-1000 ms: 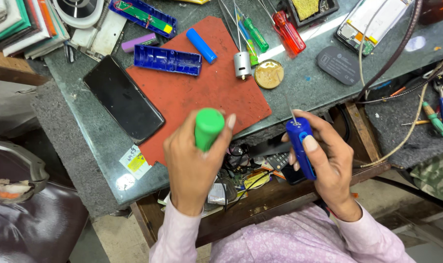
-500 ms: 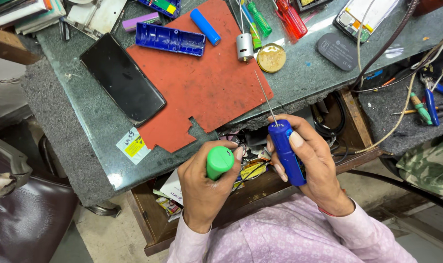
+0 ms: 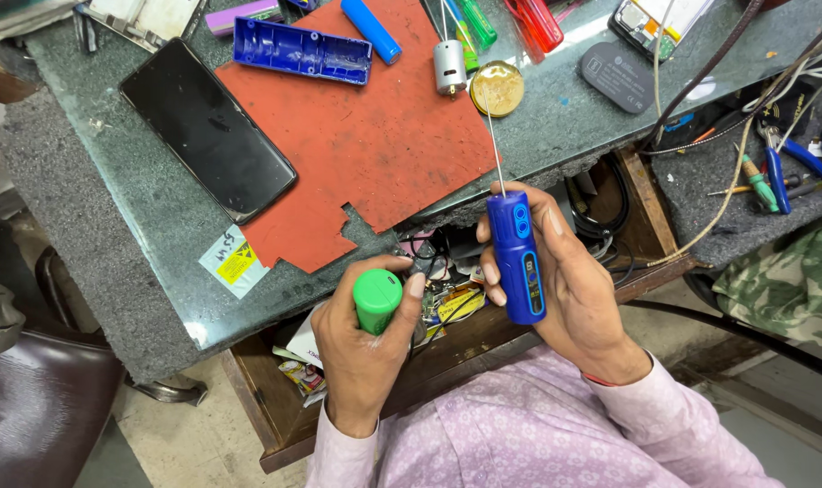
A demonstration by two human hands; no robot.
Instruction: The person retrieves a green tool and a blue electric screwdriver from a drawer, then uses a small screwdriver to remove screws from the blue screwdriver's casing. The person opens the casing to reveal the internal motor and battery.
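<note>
Cluttered green surface (image 3: 555, 117) over an open drawer. Nearest us, left hand (image 3: 361, 348) grips the green cylinder (image 3: 376, 300), now dropped below the edge. Right hand (image 3: 569, 271) wraps the blue tool (image 3: 516, 258), raised since a second ago, thin shaft up. Beyond: red mat (image 3: 375, 145), phone (image 3: 207, 129).

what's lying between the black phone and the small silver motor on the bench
In the head view, the red mat, with the blue case half on its top edge.
</note>
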